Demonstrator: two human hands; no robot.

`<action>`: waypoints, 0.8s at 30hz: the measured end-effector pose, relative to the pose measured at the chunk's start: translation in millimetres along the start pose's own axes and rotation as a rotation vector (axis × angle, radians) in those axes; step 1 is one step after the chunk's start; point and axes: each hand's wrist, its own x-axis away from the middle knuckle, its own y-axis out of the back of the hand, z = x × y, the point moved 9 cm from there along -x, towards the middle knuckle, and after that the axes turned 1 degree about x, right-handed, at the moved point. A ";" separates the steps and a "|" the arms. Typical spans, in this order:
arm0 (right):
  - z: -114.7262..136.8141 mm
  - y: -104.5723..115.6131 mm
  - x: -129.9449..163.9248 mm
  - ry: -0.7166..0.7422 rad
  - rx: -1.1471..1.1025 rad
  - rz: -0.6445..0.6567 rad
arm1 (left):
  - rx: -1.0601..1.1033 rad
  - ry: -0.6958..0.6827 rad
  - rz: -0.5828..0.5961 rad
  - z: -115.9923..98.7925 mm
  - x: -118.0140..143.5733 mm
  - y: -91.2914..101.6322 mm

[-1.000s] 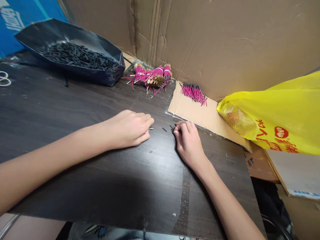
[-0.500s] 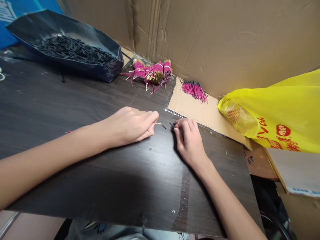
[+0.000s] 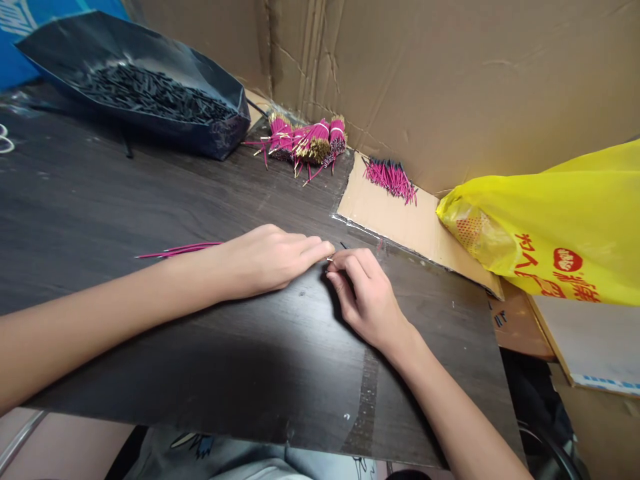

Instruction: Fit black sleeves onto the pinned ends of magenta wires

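Observation:
My left hand [image 3: 273,259] rests on the dark table [image 3: 150,347] and grips thin pink wires [image 3: 175,251], whose tails stick out to the left behind the wrist. A bare wire tip shows at its fingertips. My right hand [image 3: 363,293] is right beside it, fingertips pinched together and meeting the wire tip; what they pinch is too small to make out. A short black piece [image 3: 343,245] lies just beyond the fingers.
A black bag [image 3: 140,87] of small black tube pieces lies at the back left. Bundles of pink wires [image 3: 310,140] lie by the cardboard wall, loose pink wires [image 3: 390,179] on a cardboard sheet [image 3: 415,227]. A yellow plastic bag [image 3: 555,227] sits at right.
My right hand moved left from the loose black pieces to meet my left fingertips. The left hand slid forward, and the pink wire tails now show behind it.

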 end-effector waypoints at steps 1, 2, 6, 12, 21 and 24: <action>0.7 0.6 -0.3 0.006 -0.001 -0.004 | 0.018 -0.005 0.012 -0.9 1.1 -1.8; 1.5 1.1 -0.6 0.014 -0.005 -0.007 | 0.038 -0.009 0.016 -1.8 2.1 -2.8; 3.6 3.1 -1.2 0.024 -0.034 -0.020 | 0.087 0.007 0.013 -3.8 3.6 -2.9; 3.3 3.8 1.0 0.019 -0.047 -0.023 | 0.118 0.028 0.045 -4.0 1.3 -4.9; 2.9 1.2 1.8 0.013 0.005 -0.017 | 0.216 0.026 0.101 -5.1 3.4 -8.5; 1.8 1.7 2.5 0.006 -0.007 -0.021 | 0.213 0.036 0.118 -5.2 3.3 -10.4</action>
